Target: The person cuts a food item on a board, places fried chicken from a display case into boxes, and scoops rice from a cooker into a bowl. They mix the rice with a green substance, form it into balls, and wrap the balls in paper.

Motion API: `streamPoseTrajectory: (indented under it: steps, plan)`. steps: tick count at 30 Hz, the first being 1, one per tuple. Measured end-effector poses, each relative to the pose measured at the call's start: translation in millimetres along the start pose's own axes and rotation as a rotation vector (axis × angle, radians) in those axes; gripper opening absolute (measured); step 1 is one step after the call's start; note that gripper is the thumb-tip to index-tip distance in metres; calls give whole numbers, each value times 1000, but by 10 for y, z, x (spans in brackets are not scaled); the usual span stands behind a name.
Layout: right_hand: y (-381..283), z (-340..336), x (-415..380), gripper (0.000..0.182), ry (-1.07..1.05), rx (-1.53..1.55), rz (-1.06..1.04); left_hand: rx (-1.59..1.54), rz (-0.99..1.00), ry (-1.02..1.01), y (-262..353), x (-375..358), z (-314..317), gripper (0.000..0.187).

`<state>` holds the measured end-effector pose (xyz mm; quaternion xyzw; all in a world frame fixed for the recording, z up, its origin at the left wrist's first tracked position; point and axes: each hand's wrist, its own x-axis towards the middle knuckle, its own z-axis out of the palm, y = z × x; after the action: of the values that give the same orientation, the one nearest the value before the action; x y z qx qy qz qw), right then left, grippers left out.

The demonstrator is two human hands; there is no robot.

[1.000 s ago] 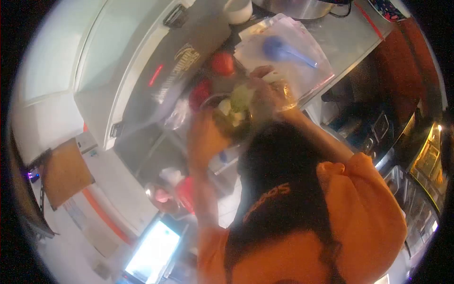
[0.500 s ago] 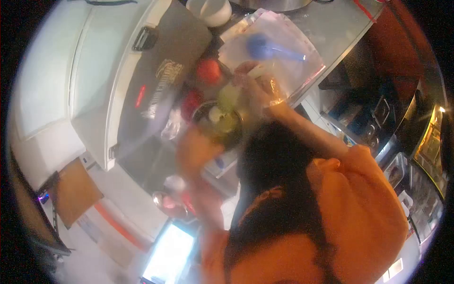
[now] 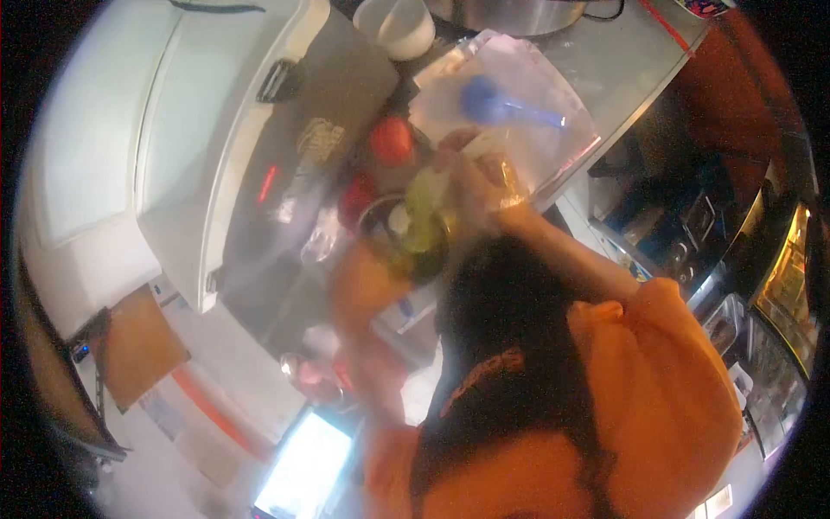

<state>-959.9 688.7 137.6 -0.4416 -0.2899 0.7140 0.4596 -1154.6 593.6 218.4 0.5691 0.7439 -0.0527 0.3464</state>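
Note:
My right hand (image 3: 471,173) is closed on a crinkled clear plastic bag (image 3: 510,186) above the counter. A round bowl (image 3: 378,210) stands below and left of it. Pale green, leafy-looking food (image 3: 424,212) lies in the bowl and reaches up toward my right hand, with a small white round piece (image 3: 399,220) beside it. My left hand (image 3: 367,277) is at the near side of the bowl, blurred, its fingers not readable. Two red round things, one bright red (image 3: 392,141) and one darker (image 3: 355,199), sit just beyond the bowl.
A blue brush-like tool (image 3: 501,104) lies on plastic-covered sheets (image 3: 553,82). White bowls (image 3: 398,30) and a metal pot (image 3: 523,16) stand at the back. A white-edged lid or door (image 3: 233,156) rises at left. A lit screen (image 3: 304,467) is near my left arm.
The whole view has shifted slightly down and right. My right hand keeps its grip on the bag, and my left hand stays by the bowl, still blurred.

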Motion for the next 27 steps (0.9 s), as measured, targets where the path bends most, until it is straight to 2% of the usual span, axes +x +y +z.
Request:
streamPoseTrajectory:
  steps: [1,4,7,9,12,13,15,16,17,18,20,21,23,25,27]
  plan:
    - [-62,55,-22,16,38,35,65,-19,-26,7,-83,-52,48,71]
    - [110,-81,96,17,-41,-6,-56,-96,13,58,-291,70,107,78]
    - [467,-407,177,15,-102,-1047,-725,-300,164,145,-603,70,175,89]
    - [148,-217,50,18,-46,-504,-215,-521,249,224,-893,-75,336,97]
    - [126,-220,7,33,-223,-593,-382,-581,377,392,-1195,-230,535,105]
    - [60,-192,-41,38,-269,-787,-557,-631,366,454,-1292,-313,598,104]
    - [48,-184,-64,46,-344,-1011,-785,-793,283,539,-1480,-373,768,106]
    - [99,-212,-44,50,-376,-1051,-829,-877,246,582,-1555,-399,874,106]
    - [150,-242,-22,54,-408,-1090,-874,-905,156,665,-1612,-424,996,106]
    - [130,-262,-18,51,-445,-1130,-910,-789,90,763,-1701,-423,1108,105]
    - [94,-247,-59,46,-526,-1125,-876,-554,-52,939,-1876,-334,1383,105]
    - [65,-226,-89,44,-560,-1101,-824,-580,-54,1039,-1920,-229,1578,99]
    - [3,-143,-146,39,-601,-1009,-657,-759,-157,1053,-1858,-150,1881,96]
    - [-78,-21,-217,35,-593,-875,-434,-549,-419,999,-1949,-119,2135,91]
    - [-156,92,-292,31,-559,-751,-270,-659,-338,1091,-1958,-150,2216,92]
